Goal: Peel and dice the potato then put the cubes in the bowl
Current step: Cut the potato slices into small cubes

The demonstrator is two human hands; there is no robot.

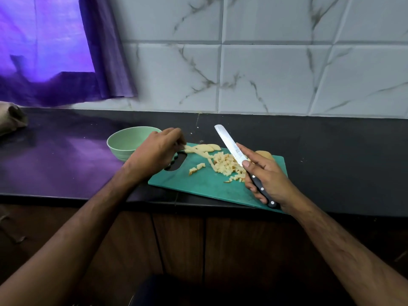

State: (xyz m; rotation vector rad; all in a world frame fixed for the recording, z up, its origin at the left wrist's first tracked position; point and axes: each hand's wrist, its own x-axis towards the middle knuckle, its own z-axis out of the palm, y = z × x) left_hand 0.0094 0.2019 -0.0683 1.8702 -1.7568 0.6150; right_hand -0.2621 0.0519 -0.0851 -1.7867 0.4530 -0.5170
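A green cutting board [198, 184] lies on the black counter. A heap of potato cubes [227, 165] sits in its middle, with a few stray cubes [196, 168] to the left. Long potato strips [203, 149] lie at the board's far edge. My left hand [154, 153] pinches the left end of those strips. My right hand [265, 175] grips a black-handled knife [229, 145], blade raised and pointing away over the cubes. An unpeeled-looking potato piece [265, 154] shows behind my right hand. A pale green bowl [125, 140] stands left of the board, partly hidden by my left hand.
The black counter [331, 151] runs along a marble-tiled wall [265, 62]. A purple curtain [55, 51] hangs at the left, and a brown cloth [11, 118] lies at the counter's far left. Wooden cabinet doors [176, 239] are below the counter edge.
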